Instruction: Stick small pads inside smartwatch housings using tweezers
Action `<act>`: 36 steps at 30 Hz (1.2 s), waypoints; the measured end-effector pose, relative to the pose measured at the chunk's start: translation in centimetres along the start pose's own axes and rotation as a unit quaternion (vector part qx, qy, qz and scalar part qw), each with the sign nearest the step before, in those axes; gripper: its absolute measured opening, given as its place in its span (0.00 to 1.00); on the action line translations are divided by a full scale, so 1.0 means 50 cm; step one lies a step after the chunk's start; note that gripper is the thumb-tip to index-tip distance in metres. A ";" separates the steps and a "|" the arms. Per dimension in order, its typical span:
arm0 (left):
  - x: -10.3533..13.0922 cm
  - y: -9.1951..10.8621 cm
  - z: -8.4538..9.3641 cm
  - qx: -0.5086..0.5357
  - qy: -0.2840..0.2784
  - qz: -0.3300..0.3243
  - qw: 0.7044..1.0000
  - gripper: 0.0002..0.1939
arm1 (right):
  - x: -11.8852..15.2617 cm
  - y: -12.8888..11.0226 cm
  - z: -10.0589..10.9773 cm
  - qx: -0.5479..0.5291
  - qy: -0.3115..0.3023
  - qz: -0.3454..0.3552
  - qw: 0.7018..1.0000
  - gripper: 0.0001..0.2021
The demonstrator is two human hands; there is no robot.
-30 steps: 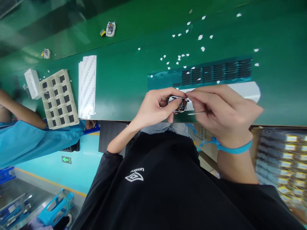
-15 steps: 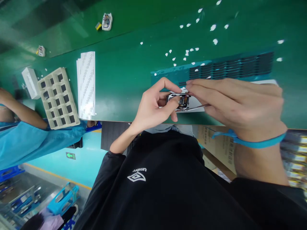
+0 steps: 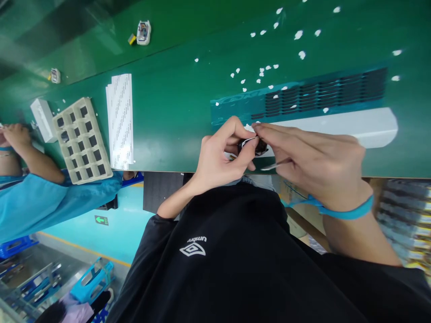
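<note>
My left hand (image 3: 224,157) grips a small dark device (image 3: 261,147) with a shiny rim, thumb and index finger on its edge. My right hand (image 3: 313,157), with a blue band at the wrist, has its fingertips pinched at the device's upper edge; what they pinch is too small to make out. A thin metal tool (image 3: 276,165), like tweezers, is held in the same hand and points left. Behind the hands lies a blue film strip (image 3: 235,107) with rows of black pieces. A white strip (image 3: 370,128) lies partly under my right hand.
White bits (image 3: 298,35) dot the green table (image 3: 168,112). To the left are printed white sheets (image 3: 121,121), a beige compartment tray (image 3: 82,140) and a white box (image 3: 43,119). A device shell (image 3: 143,32) lies farther back. Another person's arm (image 3: 37,154) is at the far left.
The device has tilted, so its open inside shows less. My right hand has shifted left and slightly down, uncovering more of the white strip. The other person's hands have come into view.
</note>
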State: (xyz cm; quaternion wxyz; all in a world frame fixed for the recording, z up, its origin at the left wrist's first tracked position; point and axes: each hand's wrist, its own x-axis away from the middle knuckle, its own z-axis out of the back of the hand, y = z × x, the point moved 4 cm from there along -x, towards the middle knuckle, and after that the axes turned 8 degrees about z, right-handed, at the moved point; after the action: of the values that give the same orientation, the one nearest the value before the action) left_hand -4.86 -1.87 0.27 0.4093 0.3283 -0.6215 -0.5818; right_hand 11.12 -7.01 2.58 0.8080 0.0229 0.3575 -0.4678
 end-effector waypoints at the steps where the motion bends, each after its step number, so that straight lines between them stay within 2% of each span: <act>1: 0.003 0.002 0.001 0.006 0.002 -0.010 1.000 0.11 | -0.004 0.003 0.003 -0.053 0.008 -0.049 0.997 0.20; 2: 0.006 0.004 0.002 0.010 0.002 -0.019 1.000 0.10 | -0.007 0.007 0.005 -0.110 0.017 -0.108 0.988 0.15; 4: 0.013 0.008 0.004 0.010 -0.006 -0.031 0.999 0.09 | -0.009 0.013 0.003 -0.210 0.028 -0.228 0.950 0.07; 6: 0.019 0.012 0.005 -0.005 -0.021 -0.041 0.999 0.08 | -0.007 0.011 -0.006 -0.282 0.023 -0.303 0.910 0.08; 8: 0.024 0.012 0.007 -0.035 -0.040 -0.055 0.997 0.07 | 0.000 0.006 -0.014 -0.314 0.022 -0.329 0.890 0.10; 11: 0.030 0.004 0.011 -0.088 -0.055 -0.097 0.990 0.08 | 0.020 0.007 -0.020 -0.289 0.063 -0.332 0.896 0.15; 15: 0.035 -0.024 0.022 -0.206 -0.032 -0.154 0.966 0.09 | 0.046 0.039 -0.013 -0.210 0.184 -0.335 0.900 0.33; 17: 0.032 -0.041 0.030 -0.267 -0.013 -0.157 0.951 0.11 | 0.055 0.064 -0.005 -0.163 0.260 -0.330 0.893 0.38; 18: 0.029 -0.050 0.033 -0.289 -0.009 -0.154 0.945 0.12 | 0.057 0.077 -0.004 -0.150 0.278 -0.332 0.889 0.39; 20: 0.021 -0.064 0.037 -0.314 -0.016 -0.143 0.938 0.13 | 0.061 0.100 -0.015 -0.154 0.261 -0.347 0.888 0.38; 23: 0.010 -0.079 0.042 -0.340 -0.021 -0.111 0.934 0.12 | 0.066 0.121 -0.046 -0.210 0.172 -0.371 0.888 0.39; 25: 0.007 -0.083 0.044 -0.346 -0.012 -0.109 0.932 0.13 | 0.070 0.126 -0.058 -0.233 0.142 -0.371 0.888 0.40; 30: 0.009 -0.090 0.039 -0.362 -0.016 -0.119 0.924 0.14 | 0.070 0.125 -0.062 -0.245 0.107 -0.362 0.893 0.40; 36: 0.009 -0.099 0.007 -0.391 -0.061 -0.167 0.903 0.16 | 0.070 0.120 -0.060 -0.254 0.089 -0.353 0.896 0.40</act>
State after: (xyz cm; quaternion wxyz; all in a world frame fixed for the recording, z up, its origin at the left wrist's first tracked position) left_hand -5.71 -2.64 -4.55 0.3632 0.2047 -0.3039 -0.8567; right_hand 15.17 -5.09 -3.52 0.5328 -0.2695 0.5188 -0.6118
